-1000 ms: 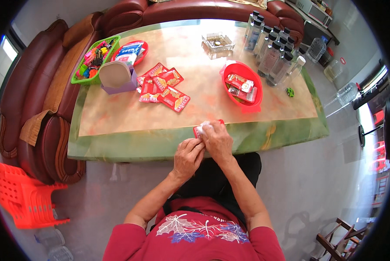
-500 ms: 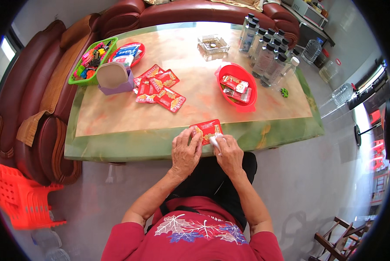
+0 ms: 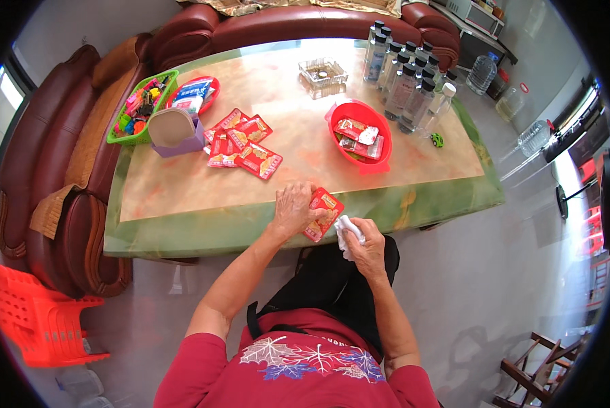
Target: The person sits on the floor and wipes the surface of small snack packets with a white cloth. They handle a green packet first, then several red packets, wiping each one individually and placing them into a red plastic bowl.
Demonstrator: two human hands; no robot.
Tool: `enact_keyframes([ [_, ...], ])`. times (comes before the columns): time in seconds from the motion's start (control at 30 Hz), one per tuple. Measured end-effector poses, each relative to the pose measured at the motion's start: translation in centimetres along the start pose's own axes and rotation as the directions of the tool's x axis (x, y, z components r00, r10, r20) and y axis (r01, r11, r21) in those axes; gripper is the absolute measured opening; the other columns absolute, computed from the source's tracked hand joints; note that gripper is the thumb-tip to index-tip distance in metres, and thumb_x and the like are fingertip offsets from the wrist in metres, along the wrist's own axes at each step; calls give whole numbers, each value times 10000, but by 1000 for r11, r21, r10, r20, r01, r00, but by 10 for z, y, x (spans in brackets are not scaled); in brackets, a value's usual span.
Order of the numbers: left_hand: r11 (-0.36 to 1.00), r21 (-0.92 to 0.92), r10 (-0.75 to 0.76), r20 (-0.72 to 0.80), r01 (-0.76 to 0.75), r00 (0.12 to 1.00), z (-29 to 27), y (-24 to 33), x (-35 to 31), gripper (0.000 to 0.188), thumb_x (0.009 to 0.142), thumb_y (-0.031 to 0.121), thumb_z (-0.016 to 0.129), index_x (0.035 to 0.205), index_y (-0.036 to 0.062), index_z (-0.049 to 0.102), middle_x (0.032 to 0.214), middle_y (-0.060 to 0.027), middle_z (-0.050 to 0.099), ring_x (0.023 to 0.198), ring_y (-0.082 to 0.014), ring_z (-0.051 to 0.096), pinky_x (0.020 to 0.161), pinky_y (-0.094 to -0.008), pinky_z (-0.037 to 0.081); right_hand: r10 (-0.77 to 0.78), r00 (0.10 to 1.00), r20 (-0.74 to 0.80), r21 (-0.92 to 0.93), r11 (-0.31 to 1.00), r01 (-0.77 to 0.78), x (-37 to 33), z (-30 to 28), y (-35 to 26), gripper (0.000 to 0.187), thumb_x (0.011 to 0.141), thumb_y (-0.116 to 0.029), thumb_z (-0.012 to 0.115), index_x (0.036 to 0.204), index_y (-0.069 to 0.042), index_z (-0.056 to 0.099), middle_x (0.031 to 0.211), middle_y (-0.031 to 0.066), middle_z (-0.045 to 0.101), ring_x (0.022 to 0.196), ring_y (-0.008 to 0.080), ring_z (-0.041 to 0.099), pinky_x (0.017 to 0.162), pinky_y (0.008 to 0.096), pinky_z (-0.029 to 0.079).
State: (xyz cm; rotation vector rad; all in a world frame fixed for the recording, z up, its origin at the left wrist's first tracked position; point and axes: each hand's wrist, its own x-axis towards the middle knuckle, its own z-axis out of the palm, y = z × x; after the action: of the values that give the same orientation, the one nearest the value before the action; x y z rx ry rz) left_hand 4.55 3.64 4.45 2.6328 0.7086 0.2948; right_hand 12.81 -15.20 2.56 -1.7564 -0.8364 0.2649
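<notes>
At the table's near edge, my left hand is closed on a red snack packet, its thumb lying across the front. The packet sits at a slant, one corner towards me. My right hand is bunched round a crumpled white cloth, just right of the packet's lower part. Farther left, several similar red packets lie overlapping. Beyond my hands, a red plastic basket holds more small packets.
Clear bottles with dark caps crowd the table's far right, near a small green toy car. A glass ashtray stands at the back. At left are a purple holder and a green basket of colourful pieces.
The packet in my left hand has turned from lying crosswise to a slant. My right hand has drawn back towards me and right with the cloth, which shows more now.
</notes>
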Motion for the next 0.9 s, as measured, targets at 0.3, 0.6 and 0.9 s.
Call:
enact_keyframes([
  [0.3,73,-974,-120,203,212,972,17,-9,-3,292,947,213,625,1182,50,566,1072,-55,660,925,-157,662,798,-325,564,-89,953,-290,31,994,102,39,21,-32,256,821,-49,641,1072,-6,623,1010,156,612,901,305,631,776,360,504],
  [0.6,-596,-792,-100,240,135,966,13,10,-22,443,1036,282,405,1346,-31,446,1284,-142,580,1197,-253,558,1032,-406,460,-488,864,-122,-472,795,382,20,68,-46,421,731,-59,703,1140,-57,604,1093,146,571,939,357,579,785,425,505],
  [0.9,-635,-764,-228,44,-114,973,3,39,-25,457,1045,307,374,1395,15,403,1372,-152,509,1282,-257,484,1087,-417,398,-464,857,-226,-450,830,330,38,46,-70,389,748,-15,681,1130,-46,610,1040,145,572,924,352,573,775,427,487],
])
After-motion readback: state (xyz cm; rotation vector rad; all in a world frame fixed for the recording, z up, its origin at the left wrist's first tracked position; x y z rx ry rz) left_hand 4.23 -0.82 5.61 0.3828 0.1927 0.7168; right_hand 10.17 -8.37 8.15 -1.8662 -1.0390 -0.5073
